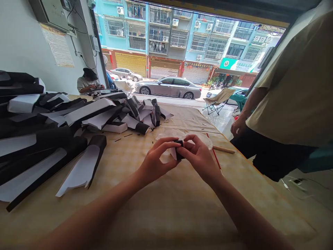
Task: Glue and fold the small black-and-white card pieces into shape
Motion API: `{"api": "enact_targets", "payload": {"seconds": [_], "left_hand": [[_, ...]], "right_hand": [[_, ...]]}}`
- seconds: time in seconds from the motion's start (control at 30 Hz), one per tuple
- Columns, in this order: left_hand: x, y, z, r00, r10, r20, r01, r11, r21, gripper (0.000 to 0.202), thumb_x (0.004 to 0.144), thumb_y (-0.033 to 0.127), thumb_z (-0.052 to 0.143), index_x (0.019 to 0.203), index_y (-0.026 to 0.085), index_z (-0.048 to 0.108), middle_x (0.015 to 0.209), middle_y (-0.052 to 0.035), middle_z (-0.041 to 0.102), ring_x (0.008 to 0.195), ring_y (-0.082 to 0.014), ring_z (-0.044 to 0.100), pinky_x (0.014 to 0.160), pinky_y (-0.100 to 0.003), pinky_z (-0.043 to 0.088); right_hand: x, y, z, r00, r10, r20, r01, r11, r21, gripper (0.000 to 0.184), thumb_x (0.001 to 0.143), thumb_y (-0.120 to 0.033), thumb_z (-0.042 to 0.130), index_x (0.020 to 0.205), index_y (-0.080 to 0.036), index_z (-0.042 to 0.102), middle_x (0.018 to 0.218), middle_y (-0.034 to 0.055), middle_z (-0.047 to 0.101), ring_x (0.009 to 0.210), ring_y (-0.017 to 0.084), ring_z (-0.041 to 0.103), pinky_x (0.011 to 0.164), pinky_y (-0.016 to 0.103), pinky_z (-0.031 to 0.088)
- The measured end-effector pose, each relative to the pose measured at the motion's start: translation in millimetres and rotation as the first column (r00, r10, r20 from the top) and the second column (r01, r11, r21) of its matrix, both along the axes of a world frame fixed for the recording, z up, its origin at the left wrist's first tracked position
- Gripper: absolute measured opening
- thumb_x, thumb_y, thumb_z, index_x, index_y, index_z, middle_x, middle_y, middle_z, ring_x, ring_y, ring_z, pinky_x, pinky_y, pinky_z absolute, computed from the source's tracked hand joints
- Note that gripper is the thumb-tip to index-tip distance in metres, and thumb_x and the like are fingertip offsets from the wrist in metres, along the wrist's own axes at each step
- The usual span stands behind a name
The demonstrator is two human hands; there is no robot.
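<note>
Over the middle of the table, both hands grip a small black-and-white folded paper piece (179, 152). My left hand (157, 158) pinches it from the left, thumb below and fingers above. From the right, my right hand (199, 156) presses its thumb against the black face, with its fingers curled behind. The piece's far side is hidden by the fingers. Just beyond my hands lies a round translucent sheet or plate (206, 139), partly covered by them. Beside my right hand are a thin red stick (216, 158) and a brown wooden rod (223, 149).
A large heap of black-and-white folded paper pieces (91, 111) covers the table's left side, one long piece (83, 166) nearest me. The checked tablecloth (161, 211) spreads in front. A person (291, 86) stands at the right edge; another person (90, 81) sits at the far left.
</note>
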State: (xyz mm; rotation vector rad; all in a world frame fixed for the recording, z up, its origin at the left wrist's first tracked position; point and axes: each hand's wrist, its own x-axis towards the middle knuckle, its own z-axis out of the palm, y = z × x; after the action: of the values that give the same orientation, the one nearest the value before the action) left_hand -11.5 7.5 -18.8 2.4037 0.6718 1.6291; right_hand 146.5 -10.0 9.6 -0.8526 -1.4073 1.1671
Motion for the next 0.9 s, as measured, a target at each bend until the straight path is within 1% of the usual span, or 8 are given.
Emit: {"api": "enact_targets", "payload": {"seconds": [0.2,0.27,0.4,0.5,0.57,0.67,0.77,0.9], "left_hand": [[-1.5,0.3,-2.0,0.999,-0.026,-0.046,0.027,0.999,0.019,0.045,0.074,0.014,0.068,0.116,0.024,0.055,0.119,-0.009,0.058,0.112,-0.0202,0.057,0.096,-0.037,0.05],[-2.1,0.5,-2.8,0.999,-0.014,-0.043,0.014,1.0,0.015,0.051,0.074,0.015,0.068,0.121,0.025,0.051,0.118,-0.0088,0.058,0.112,-0.0208,0.057,0.096,-0.038,0.05],[-2.0,1.9,-4.4,1.0,0.02,0.012,-0.02,0.999,-0.033,0.066,0.071,0.019,0.072,0.13,0.026,0.043,0.117,-0.009,0.056,0.107,-0.0211,0.057,0.086,-0.036,0.054],[-1.5,2.9,-4.8,0.998,0.052,0.045,-0.05,0.998,-0.043,0.069,0.069,0.022,0.075,0.13,0.027,0.042,0.115,-0.0087,0.054,0.105,-0.0206,0.056,0.08,-0.033,0.056],[-1.7,2.5,-3.5,0.995,0.096,0.036,-0.094,0.995,-0.045,0.069,0.068,0.025,0.076,0.128,0.027,0.043,0.114,-0.0082,0.053,0.103,-0.0197,0.056,0.077,-0.031,0.056],[-3.7,0.2,1.1,0.993,0.12,-0.02,-0.121,0.991,-0.061,0.07,0.064,0.031,0.079,0.126,0.026,0.045,0.111,-0.0083,0.051,0.1,-0.0195,0.055,0.07,-0.028,0.055],[-5.9,-2.3,5.5,0.996,0.074,-0.039,-0.077,0.993,-0.086,0.056,0.066,0.037,0.076,0.115,0.022,0.051,0.109,-0.0089,0.051,0.096,-0.0192,0.054,0.062,-0.025,0.052],[-5.0,-1.1,2.6,0.999,0.039,-0.004,-0.039,0.979,-0.199,0.019,0.078,0.027,0.063,0.092,0.019,0.052,0.101,-0.0062,0.055,0.087,-0.0141,0.056,0.057,-0.02,0.048]], "right_hand": [[-0.6,-0.1,-1.1,1.0,-0.018,-0.002,0.018,1.0,0.01,0.042,0.066,-0.035,0.076,0.087,-0.023,0.042,0.061,-0.0077,0.058,0.061,0.012,0.056,0.059,0.025,0.046],[1.7,0.0,-0.6,1.0,-0.009,0.021,0.009,1.0,0.0,0.044,0.065,-0.036,0.076,0.092,-0.024,0.044,0.063,-0.007,0.059,0.063,0.014,0.059,0.06,0.026,0.047],[9.4,2.3,0.9,0.993,0.051,0.11,-0.052,0.999,0.009,0.04,0.079,-0.05,0.06,0.108,-0.024,0.048,0.079,-0.0009,0.066,0.079,0.018,0.063,0.071,0.03,0.048],[12.6,4.4,1.1,0.96,0.04,0.276,-0.07,0.993,0.1,0.032,0.086,-0.052,0.048,0.089,-0.022,0.057,0.09,0.0025,0.066,0.088,0.019,0.06,0.078,0.031,0.045],[12.5,5.1,0.8,0.93,0.036,0.367,-0.099,0.983,0.155,0.031,0.086,-0.048,0.05,0.074,-0.02,0.056,0.094,0.0039,0.065,0.091,0.02,0.059,0.08,0.032,0.044],[11.5,5.2,0.5,0.92,0.013,0.392,-0.104,0.972,0.211,0.029,0.085,-0.041,0.055,0.066,-0.019,0.051,0.098,0.0046,0.063,0.094,0.021,0.058,0.083,0.033,0.043],[12.3,5.3,0.9,0.906,-0.027,0.423,-0.09,0.962,0.256,0.025,0.084,-0.039,0.057,0.068,-0.02,0.054,0.099,0.0052,0.063,0.097,0.021,0.058,0.086,0.034,0.042],[15.1,6.8,0.5,0.904,-0.074,0.421,-0.063,0.951,0.304,0.022,0.085,-0.039,0.056,0.073,-0.02,0.057,0.098,0.006,0.062,0.098,0.021,0.058,0.089,0.035,0.042]]}}
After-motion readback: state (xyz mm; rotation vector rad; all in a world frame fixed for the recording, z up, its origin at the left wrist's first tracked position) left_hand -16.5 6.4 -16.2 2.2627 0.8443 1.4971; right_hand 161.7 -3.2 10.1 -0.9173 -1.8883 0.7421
